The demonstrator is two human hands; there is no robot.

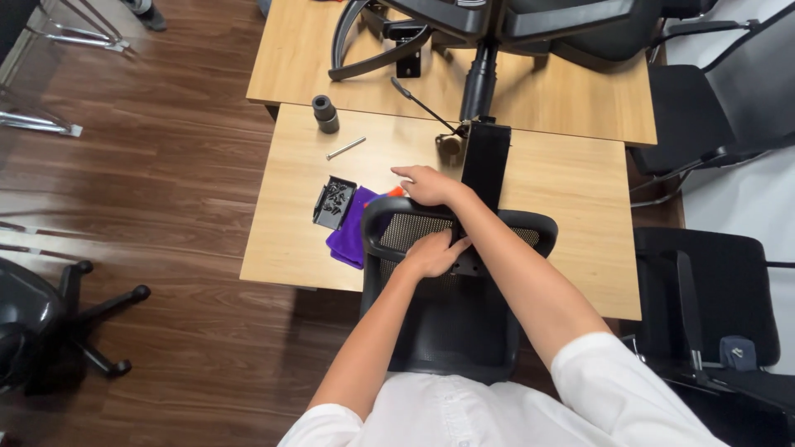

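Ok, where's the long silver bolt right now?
In the head view the bolt lies on the nearer wooden table, toward its far left corner, just right of the grey cylinder and beyond the black parts tray.

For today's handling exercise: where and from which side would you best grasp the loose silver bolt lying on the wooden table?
Grip the silver bolt across the middle of its shaft, coming from above. It lies flat and slanted on the bare table, apart from the grey cylinder, so both long sides look free.
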